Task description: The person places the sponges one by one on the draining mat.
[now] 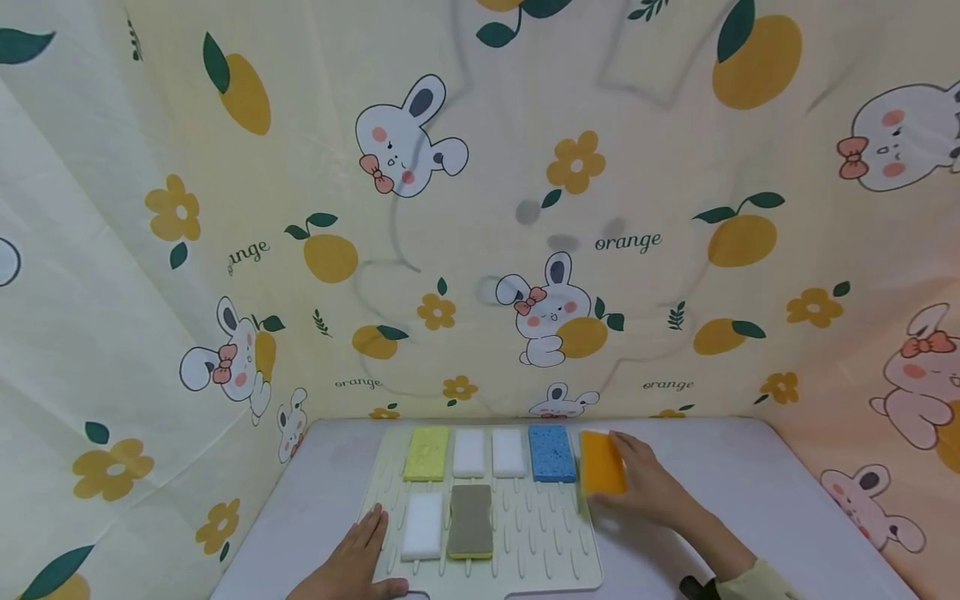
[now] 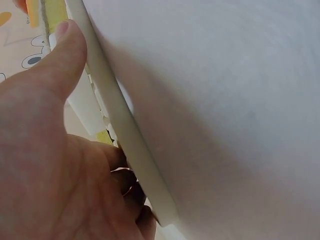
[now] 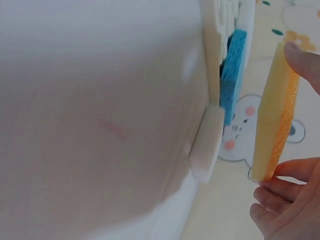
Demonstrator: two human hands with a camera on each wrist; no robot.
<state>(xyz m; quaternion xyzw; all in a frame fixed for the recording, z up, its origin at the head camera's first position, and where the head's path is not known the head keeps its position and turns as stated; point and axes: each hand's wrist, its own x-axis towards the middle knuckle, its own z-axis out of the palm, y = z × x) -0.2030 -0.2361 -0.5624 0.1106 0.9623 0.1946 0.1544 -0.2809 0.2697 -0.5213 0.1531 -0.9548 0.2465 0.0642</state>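
Observation:
My right hand (image 1: 648,483) pinches an orange sponge (image 1: 602,464) between thumb and fingers, held at the right edge of a pale ridged drying board (image 1: 536,533). In the right wrist view the sponge (image 3: 274,115) shows a yellow foam side and an orange scouring side. Beside it on the board is a blue sponge (image 1: 552,454). My left hand (image 1: 348,558) rests against the board's left front corner, fingers extended along the left edge and thumb at the front. Nearest to it lies a white sponge (image 1: 422,527), then a grey-brown sponge (image 1: 471,521) with a yellow underside.
Along the board's back row sit a yellow sponge (image 1: 426,454) and two white sponges (image 1: 468,454). A white block (image 3: 207,145) shows by the board's edge in the right wrist view. The white table (image 1: 712,475) meets a printed cloth (image 1: 480,225) behind and at both sides.

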